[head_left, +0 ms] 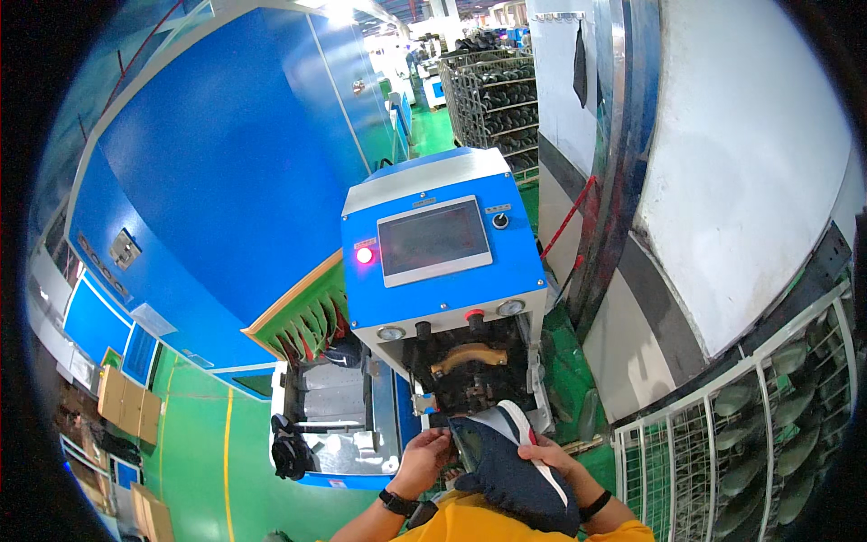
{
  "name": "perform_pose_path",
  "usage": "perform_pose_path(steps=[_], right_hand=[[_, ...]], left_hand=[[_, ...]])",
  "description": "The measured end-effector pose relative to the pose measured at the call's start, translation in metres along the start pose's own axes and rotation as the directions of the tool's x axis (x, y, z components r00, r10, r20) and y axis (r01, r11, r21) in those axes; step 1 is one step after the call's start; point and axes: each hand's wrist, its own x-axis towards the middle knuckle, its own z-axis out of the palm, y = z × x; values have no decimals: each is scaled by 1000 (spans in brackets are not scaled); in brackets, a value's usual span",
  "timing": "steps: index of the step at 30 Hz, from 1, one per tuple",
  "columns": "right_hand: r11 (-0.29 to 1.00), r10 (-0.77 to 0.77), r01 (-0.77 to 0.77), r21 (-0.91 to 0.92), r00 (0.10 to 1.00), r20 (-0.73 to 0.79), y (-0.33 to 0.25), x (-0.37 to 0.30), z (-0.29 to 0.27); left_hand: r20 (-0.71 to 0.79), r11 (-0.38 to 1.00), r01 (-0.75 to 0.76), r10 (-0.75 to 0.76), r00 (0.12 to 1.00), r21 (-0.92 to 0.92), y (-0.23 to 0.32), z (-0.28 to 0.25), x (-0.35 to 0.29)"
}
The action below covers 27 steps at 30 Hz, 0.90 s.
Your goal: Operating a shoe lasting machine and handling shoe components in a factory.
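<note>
A navy shoe with a white sole edge and a small red patch is held tilted in front of my body. My right hand grips it from the right, the thumb lying over the white sole edge. On the other side, my left hand has its fingertips pinched together at the shoe's left edge, beside a dark greenish part; the exact bit they pinch is partly hidden. Just beyond the shoe is the open front of a blue and white machine, with a curved brass-coloured part inside.
The machine carries a screen, a lit red lamp, a red button and gauges. A wire rack of dark shoe-shaped pieces stands close on the right. Left of the machine are a low work unit and a large blue cabinet.
</note>
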Motion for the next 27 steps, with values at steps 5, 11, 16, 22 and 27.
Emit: perform_pose_path(steps=[5,11,16,22,27], right_hand=[[994,-55,60,-90,996,64,3,4,-25],[996,-45,52,-73,994,98,-2,3,-39],[996,-13,22,-85,995,99,-1,4,-32],[988,81,-90,-129,994,-74,-3,-5,-7],[997,-53,45,-61,991,-125,6,-13,25]], left_hand=[[-33,991,27,-31,999,-129,-1,14,-3],[167,974,58,-21,986,-221,-25,-8,0],[90,998,-47,44,995,38,-21,17,-11],[101,940,-88,57,993,330,6,-2,-16],[110,894,-159,124,986,418,7,-35,-21]])
